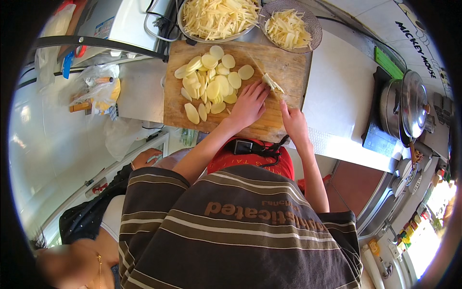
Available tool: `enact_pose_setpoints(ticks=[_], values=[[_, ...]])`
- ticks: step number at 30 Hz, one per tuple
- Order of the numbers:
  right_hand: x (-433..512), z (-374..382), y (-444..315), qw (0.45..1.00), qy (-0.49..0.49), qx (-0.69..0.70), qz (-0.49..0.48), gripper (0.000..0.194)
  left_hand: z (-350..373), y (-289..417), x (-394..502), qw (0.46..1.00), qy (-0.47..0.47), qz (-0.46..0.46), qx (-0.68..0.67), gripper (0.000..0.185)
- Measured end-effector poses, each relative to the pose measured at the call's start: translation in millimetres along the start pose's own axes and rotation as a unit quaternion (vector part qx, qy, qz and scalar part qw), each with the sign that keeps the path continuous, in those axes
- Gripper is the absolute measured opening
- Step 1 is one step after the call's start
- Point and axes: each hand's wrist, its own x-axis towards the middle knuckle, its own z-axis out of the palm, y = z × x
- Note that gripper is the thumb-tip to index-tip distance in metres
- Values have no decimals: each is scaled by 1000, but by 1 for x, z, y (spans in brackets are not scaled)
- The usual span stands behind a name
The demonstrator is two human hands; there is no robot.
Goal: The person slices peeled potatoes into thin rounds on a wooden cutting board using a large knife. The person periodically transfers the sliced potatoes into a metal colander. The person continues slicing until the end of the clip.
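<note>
My left hand (250, 103) lies on the wooden cutting board (231, 124), its fingertips pressing on a small stack of potato strips (272, 83). My right hand (294, 121) is closed around a kitchen knife, whose handle is mostly hidden; the thin blade (258, 65) slants up and left beside the strips. Many thin potato slices (213, 86) lie in a loose heap on the board, left of my left hand. Behind the board, a large bowl of potato strips (220, 18) stands at the left and a glass plate of strips (288, 29) at the right.
A lidded metal pot (413, 104) stands on the counter (335, 83) at the right. A plastic bag (104, 83) lies at the left, below a white appliance (133, 23). Another person (90, 216) is close by at the lower left, one hand near my left side.
</note>
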Motion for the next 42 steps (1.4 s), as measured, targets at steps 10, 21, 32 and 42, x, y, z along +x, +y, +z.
enact_pose_setpoints(ticks=[10,21,32,42], values=[[2,9,1,999,-3,-24,35,79,-1,1,1,1000,-1,-6,-5,55],[25,10,-23,999,9,-25,-23,79,1,0,0,1000,20,-1,-11,54],[6,9,5,1000,9,1,0,78,1,0,-1,1000,7,-2,5,54],[-2,9,2,1000,24,1,-7,78,-2,2,0,1000,-1,-7,11,52]])
